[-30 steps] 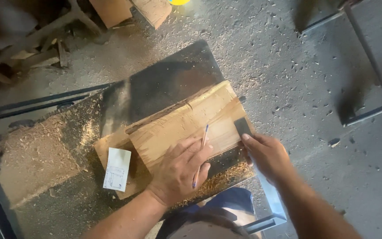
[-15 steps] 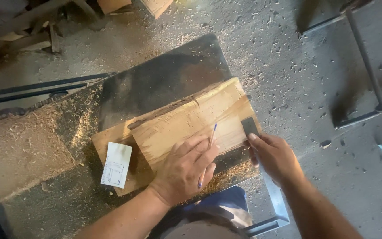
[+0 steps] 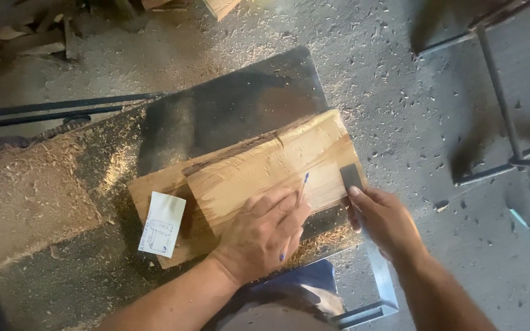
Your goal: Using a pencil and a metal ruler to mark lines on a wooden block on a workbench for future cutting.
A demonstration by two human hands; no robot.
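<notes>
Head view: my left hand [image 3: 264, 236] pins the wood slab [image 3: 271, 171] at the worktop's [image 3: 228, 110] right end, blue pen [image 3: 294, 211] between its fingers. Right hand [image 3: 383, 220] clamps the square [image 3: 352, 178]. If the slab rocks, my line probably wanders.

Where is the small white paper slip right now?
The small white paper slip lies on the lower wooden board, left of the left hand that holds the blue pen.

Two boards [image 3: 265, 171], one pen [image 3: 294, 214], one paper slip [image 3: 162, 224]
</notes>
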